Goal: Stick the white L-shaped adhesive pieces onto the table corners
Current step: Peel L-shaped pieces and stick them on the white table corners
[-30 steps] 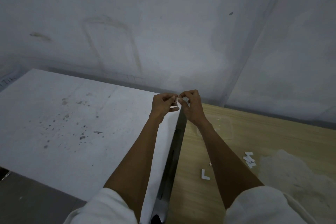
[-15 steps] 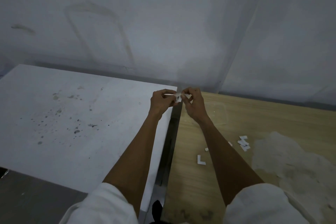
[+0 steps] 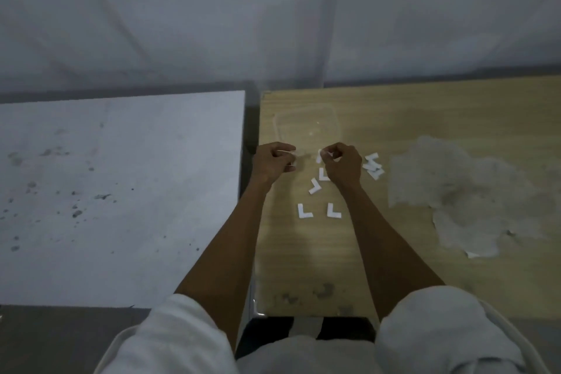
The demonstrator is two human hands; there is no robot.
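Observation:
My right hand (image 3: 343, 165) pinches a white L-shaped adhesive piece (image 3: 319, 156) between its fingertips, above the wooden table (image 3: 394, 252). A short gap to the left, my left hand (image 3: 273, 162) has its fingers closed on a thin pale strip (image 3: 287, 151); what the strip is cannot be told. Several loose L-shaped pieces lie on the wood below and beside my hands: one (image 3: 304, 212), another (image 3: 333, 211), a third (image 3: 314, 187), and a small heap (image 3: 374, 165) to the right. The wooden table's far left corner (image 3: 267, 96) is bare.
A white, speckled table (image 3: 121, 191) stands to the left, separated from the wooden one by a narrow dark gap (image 3: 250, 130). A clear plastic container (image 3: 306, 127) sits just beyond my hands. A torn pale patch (image 3: 455, 191) covers the wood to the right. Grey walls rise behind.
My hands have come back from the far corner at the gap between the tables to over the wooden table and have moved apart. The view has swung right and down.

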